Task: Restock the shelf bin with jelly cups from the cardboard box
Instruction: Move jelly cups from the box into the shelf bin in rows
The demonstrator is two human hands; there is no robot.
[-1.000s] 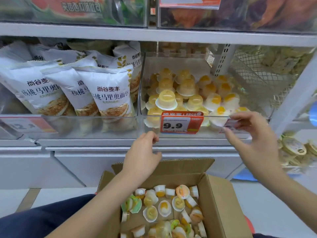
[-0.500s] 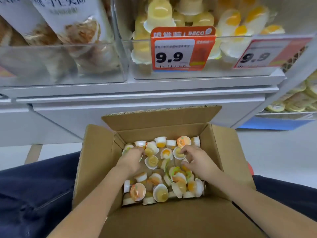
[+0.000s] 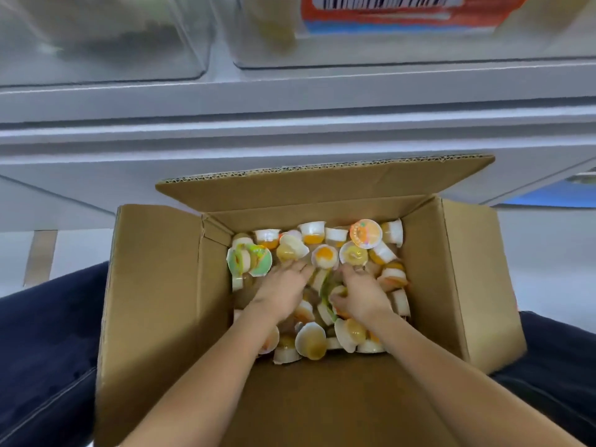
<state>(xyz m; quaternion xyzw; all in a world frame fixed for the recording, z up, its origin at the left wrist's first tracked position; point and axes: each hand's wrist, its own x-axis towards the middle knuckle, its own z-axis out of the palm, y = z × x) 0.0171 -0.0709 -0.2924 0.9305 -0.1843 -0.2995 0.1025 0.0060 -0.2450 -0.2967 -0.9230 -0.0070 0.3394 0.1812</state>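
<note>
Setting: shop aisle, seen from above; pale floor [image 3: 548,253] visible to either side of the box.
Shelf unit: grey-white shelf edge [image 3: 290,101] runs across the upper frame, directly beyond the box.
Shelf bin: clear plastic bin [image 3: 387,56] sits on the shelf at top right, only its lower front in view; contents blurred.
Price tag: orange tag with barcode [image 3: 403,11] on the bin front, cut off by the top edge.
Neighbouring bin: a second clear bin [image 3: 103,43] at top left, contents too blurred to tell.
Cardboard box: open box [image 3: 154,301] rests across the person's lap, dark trousers [image 3: 42,350] on both sides; long axis runs left to right, opening faces up; far flap stands raised toward the shelf, side flaps folded outward.
Jelly cups: all visible cups [image 3: 322,256] lie loose in the box bottom, heaped with no common direction; some upright, some on their sides, several with the foil lid facing up.
Marked cups: one orange-printed lid [image 3: 365,233] near the far right corner; one green-printed lid [image 3: 258,259] at far left.
Left hand [image 3: 283,288]: down in the heap, fingers spread and fairly straight, pressing on cups; no grasp seen.
Right hand [image 3: 361,295]: down in the heap beside the left, fingers curled into the cups; whether it holds one cannot be told.
</note>
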